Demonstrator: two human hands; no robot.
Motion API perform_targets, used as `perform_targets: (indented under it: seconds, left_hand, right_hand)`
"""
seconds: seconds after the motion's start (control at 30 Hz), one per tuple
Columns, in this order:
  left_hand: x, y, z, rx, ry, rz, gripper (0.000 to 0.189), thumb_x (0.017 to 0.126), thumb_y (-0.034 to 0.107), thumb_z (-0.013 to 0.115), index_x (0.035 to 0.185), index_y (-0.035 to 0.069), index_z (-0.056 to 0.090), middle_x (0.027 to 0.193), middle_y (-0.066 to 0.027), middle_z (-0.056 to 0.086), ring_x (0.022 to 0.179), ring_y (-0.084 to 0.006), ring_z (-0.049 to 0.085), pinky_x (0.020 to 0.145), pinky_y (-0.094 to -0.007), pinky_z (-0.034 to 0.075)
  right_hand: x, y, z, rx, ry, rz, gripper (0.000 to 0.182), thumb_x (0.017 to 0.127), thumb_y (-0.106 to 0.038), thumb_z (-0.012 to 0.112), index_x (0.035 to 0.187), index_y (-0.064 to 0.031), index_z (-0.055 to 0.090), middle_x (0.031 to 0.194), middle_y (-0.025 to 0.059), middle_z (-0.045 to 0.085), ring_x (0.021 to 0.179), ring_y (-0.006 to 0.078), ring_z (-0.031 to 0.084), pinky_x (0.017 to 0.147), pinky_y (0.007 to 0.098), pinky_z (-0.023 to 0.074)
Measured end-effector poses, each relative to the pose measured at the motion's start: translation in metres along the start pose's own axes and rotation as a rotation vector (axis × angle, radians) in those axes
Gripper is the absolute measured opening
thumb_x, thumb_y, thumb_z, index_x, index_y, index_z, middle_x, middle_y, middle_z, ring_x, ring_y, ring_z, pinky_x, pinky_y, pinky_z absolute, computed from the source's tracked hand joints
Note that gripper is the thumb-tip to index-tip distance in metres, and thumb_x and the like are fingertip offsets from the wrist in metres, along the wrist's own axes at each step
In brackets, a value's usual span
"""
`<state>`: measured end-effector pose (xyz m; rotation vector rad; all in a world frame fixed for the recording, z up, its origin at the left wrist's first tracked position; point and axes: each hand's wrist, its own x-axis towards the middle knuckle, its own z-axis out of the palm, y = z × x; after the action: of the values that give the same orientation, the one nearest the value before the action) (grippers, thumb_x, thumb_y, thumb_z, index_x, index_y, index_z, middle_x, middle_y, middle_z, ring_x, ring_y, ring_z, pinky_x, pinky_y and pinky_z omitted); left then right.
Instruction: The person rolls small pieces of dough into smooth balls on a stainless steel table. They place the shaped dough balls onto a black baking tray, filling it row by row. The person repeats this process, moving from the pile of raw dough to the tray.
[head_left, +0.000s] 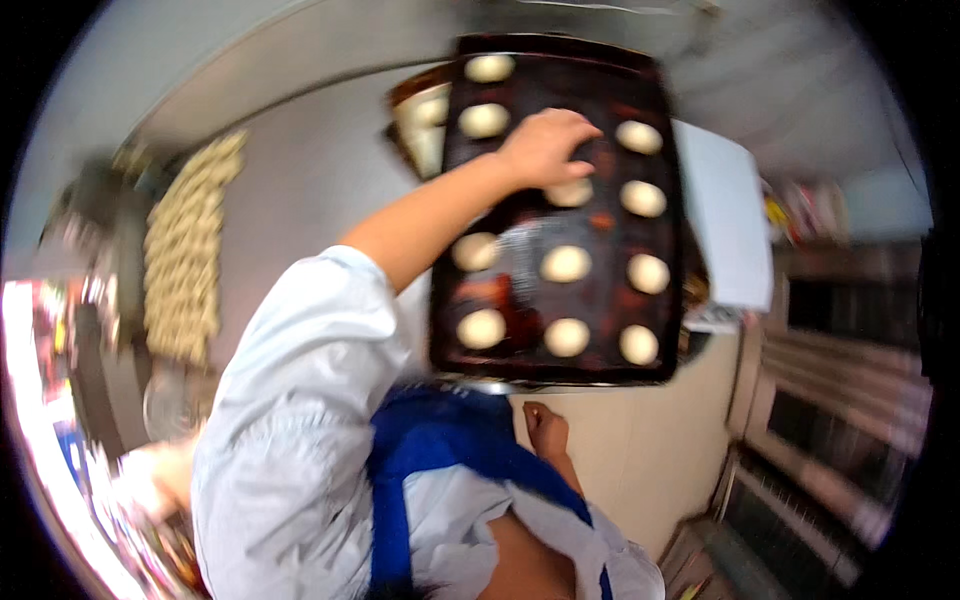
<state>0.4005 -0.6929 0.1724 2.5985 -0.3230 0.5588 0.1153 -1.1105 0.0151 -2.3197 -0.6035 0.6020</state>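
Note:
A dark rectangular baking tray (525, 367) carries several pale round dough balls (566, 264) in loose rows. Reaching across it from the left, my left hand (551, 150) is over the middle of the tray, thumb and forefinger apart. Its thumb is at the edge of one partly covered dough ball (568, 195); what lies under the palm is hidden. My right hand (546, 429) is low, below the tray's near edge and beside my blue apron (450, 431), with its fingers curled and nothing visible in it.
Rows of pale shaped pieces, seemingly dough, (184, 247) lie at the left of the grey work surface (277, 172). Behind the tray, a second container (401, 142) holds pale pieces. A white box-like object (727, 217) stands to the right, with slatted racks or shelves (840, 345) beyond.

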Motion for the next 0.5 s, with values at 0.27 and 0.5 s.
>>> perform_targets:
  seconds: [0.27,0.5]
  left_hand:
    - [-0.46,0.063,-0.096,0.128,0.355,-1.033,0.036,0.089,0.022,0.073,0.121,0.009,0.068,0.121,-0.0149,0.069,0.113,-0.036,0.065,0.099,-0.0452,0.051]
    - [-0.751,0.082,-0.178,0.26,0.508,-1.564,0.062,0.082,0.022,0.078,0.137,0.001,0.057,0.122,-0.0232,0.065,0.113,-0.0396,0.062,0.1,-0.0458,0.051]
  right_hand:
    - [0.087,-0.109,0.09,-0.086,-0.318,-0.35,0.023,0.093,-0.033,0.073,0.096,-0.0102,0.077,0.073,0.0115,0.069,0.069,0.0282,0.068,0.068,0.0399,0.0539]
    - [0.104,-0.266,0.194,0.06,-0.565,-0.37,0.023,0.092,-0.024,0.074,0.107,-0.0073,0.076,0.082,0.009,0.073,0.073,0.0232,0.07,0.071,0.036,0.0562]
